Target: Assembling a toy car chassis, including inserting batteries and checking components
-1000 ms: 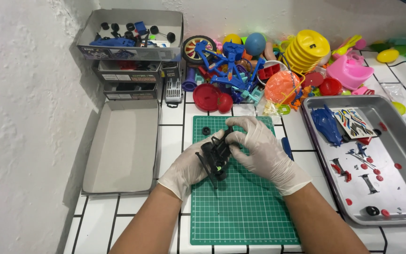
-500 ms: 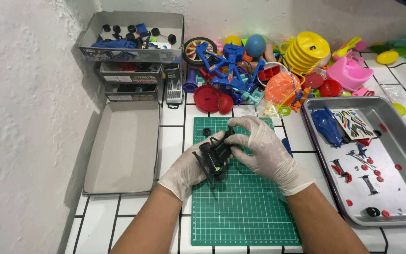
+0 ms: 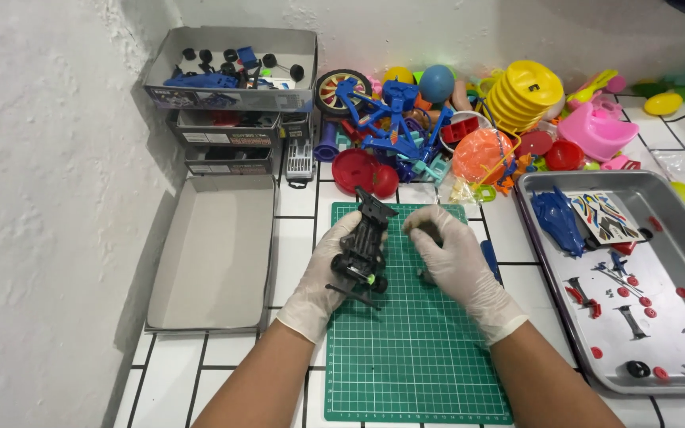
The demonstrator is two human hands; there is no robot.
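The left hand (image 3: 323,273) grips a black chassis (image 3: 365,246) (tilted, above the green mat (image 3: 414,349)). The right hand (image 3: 453,257) hovers just beside it, fingers pinched on something too small to tell.

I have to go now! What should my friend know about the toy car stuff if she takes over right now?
Left hand: gloved, gripping the black toy car chassis, tilted up above the green cutting mat.
Right hand: gloved, beside the chassis, fingers curled; whether it holds a small part cannot be told.
Blue car body, sticker sheet and small red and black parts lie in the metal tray on the right.
Done: chassis partly built. Left: body and tray parts not fitted.
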